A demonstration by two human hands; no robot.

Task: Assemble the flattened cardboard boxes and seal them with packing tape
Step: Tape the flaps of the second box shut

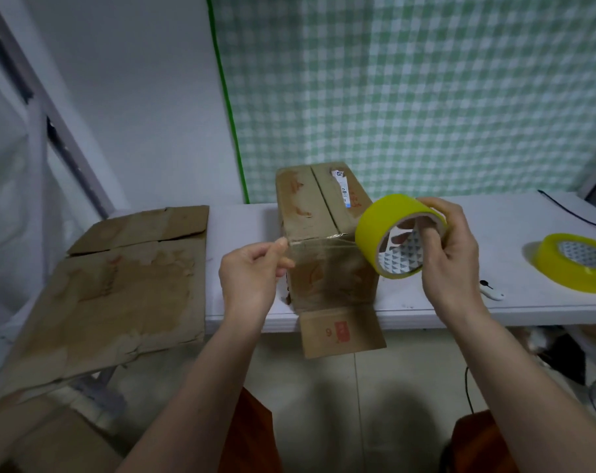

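Both my hands up: left hand (252, 273) pinches tape end (284, 245), right hand (450, 247) grips yellow tape roll (381, 230) before assembled cardboard box (323, 233).

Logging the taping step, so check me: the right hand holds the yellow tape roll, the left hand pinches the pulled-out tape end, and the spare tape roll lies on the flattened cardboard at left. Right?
Not quite. The spare tape roll lies on the white table at far right, not on the flattened cardboard. The head view shows it. The rest holds: the right hand holds the yellow tape roll, and the left hand pinches the tape end.
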